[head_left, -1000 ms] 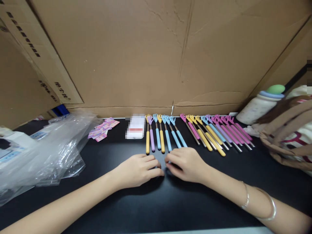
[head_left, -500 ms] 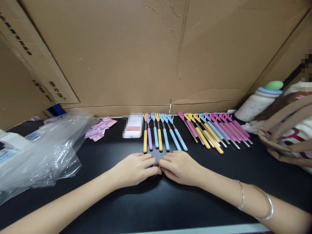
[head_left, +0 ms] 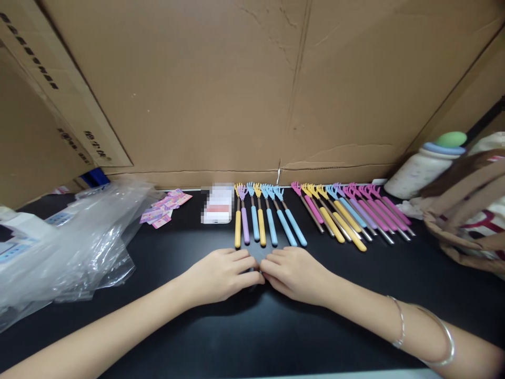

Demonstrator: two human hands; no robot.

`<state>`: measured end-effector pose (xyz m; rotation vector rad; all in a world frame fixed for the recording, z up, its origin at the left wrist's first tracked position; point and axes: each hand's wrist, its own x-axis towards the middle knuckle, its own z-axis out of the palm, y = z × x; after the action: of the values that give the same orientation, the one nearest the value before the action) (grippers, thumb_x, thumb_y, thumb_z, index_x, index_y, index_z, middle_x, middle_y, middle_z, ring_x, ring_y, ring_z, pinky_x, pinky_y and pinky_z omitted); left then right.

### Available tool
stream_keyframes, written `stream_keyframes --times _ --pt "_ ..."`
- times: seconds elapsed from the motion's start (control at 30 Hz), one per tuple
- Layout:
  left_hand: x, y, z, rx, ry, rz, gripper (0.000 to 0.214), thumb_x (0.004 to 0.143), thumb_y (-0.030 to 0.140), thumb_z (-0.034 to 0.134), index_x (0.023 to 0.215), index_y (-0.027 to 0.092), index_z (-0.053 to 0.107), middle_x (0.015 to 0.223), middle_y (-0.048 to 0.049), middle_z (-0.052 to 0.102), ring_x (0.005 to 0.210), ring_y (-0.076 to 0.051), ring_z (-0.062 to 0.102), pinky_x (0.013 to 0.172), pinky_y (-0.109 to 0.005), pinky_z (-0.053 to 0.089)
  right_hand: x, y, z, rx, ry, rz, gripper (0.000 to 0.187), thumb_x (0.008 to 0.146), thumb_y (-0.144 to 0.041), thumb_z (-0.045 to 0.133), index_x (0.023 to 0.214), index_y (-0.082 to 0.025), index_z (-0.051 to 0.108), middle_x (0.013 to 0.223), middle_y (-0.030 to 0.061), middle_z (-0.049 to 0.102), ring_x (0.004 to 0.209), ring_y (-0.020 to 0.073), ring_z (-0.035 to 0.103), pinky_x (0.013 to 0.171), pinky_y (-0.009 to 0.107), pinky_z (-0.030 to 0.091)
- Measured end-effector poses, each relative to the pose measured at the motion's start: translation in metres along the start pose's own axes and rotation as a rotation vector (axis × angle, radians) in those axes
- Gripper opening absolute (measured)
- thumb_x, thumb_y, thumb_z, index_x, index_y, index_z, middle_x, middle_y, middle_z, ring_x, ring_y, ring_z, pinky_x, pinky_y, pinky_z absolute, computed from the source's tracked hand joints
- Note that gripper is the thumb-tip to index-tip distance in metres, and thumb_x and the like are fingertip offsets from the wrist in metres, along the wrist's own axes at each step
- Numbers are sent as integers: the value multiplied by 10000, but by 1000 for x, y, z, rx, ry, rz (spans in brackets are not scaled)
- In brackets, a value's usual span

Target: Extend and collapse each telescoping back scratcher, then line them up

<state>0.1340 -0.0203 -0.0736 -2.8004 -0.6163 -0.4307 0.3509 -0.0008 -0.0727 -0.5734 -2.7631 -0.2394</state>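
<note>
My left hand (head_left: 226, 275) and my right hand (head_left: 298, 272) rest low on the black table, fingers curled inward and their tips almost meeting. The undersides of the fingers are hidden, so I cannot see whether anything lies in them. A dull grey patch shows on the tabletop between them. Just beyond the fingertips, a row of back scratchers (head_left: 262, 226) with yellow, purple and blue handles points away from me, claw ends far. Farther right lies a second group of back scratchers (head_left: 357, 213), in pink, yellow, blue and purple, with bare metal ends on several. Neither hand touches them.
Clear plastic bags (head_left: 94, 247) are heaped at the left. Small pink-purple cards (head_left: 165, 208) and a blurred white object (head_left: 218, 205) lie near the cardboard wall (head_left: 197, 95). A white bottle (head_left: 422, 171) and a brown-strapped bag (head_left: 465, 210) stand at the right.
The whole view has shifted slightly, so things appear a little farther right. Both hands keep nearly the same pose, and the back scratchers have not moved on the table.
</note>
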Motion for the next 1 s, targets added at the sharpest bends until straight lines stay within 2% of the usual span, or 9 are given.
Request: stream_keyframes --times 0.47,0.57,0.63,0.7,0.83,0.93,1.0 --pt "-2 0 0 19 11 10 171 931 175 409 997 217 562 795 2 579 717 -151 501 629 -274 380 0 0 1 -41 19 -25 236 907 -213 399 705 -178 517 622 -11 559 544 106 468 547 266 261" --pt "-2 0 0 12 10 12 188 935 169 397 1012 220 561 840 1 604 742 -149 517 641 -274 387 1 6 -5 -101 49 -85 265 918 -226 389 693 -179 519 608 -12 555 562 107 467 546 274 249" --pt "-2 0 0 -3 -4 12 205 938 162 385 1038 225 553 907 1 622 770 -146 528 654 -273 394 1 18 -14 -162 76 -74 278 924 -233 383 698 -180 534 619 -5 557 587 112 467 556 273 257" --pt "-2 0 -1 -15 -25 12 218 939 155 377 1058 229 543 959 3 629 787 -143 534 666 -271 400 -1 38 -25 -211 88 28 274 931 -238 374 748 -180 569 668 12 579 639 121 483 583 264 287" --pt "-1 0 -3 -16 -29 10 221 937 143 370 1054 225 539 971 4 634 779 -137 537 668 -265 406 -13 85 -39 -344 95 373 253 935 -263 372 923 -157 601 864 74 633 858 178 515 712 275 347" --pt "0 0 -4 -4 -10 18 219 937 141 362 1040 219 539 948 -1 634 761 -135 537 653 -261 407 -24 108 -33 -475 -17 532 268 920 -284 392 979 -138 609 930 111 634 916 225 506 744 312 351" --pt "1 1 -4 7 2 24 222 937 139 352 1033 216 538 927 -7 631 752 -134 539 646 -258 408 -29 113 -25 -511 -97 588 269 903 -292 420 1009 -134 609 968 124 632 953 249 503 743 328 348"
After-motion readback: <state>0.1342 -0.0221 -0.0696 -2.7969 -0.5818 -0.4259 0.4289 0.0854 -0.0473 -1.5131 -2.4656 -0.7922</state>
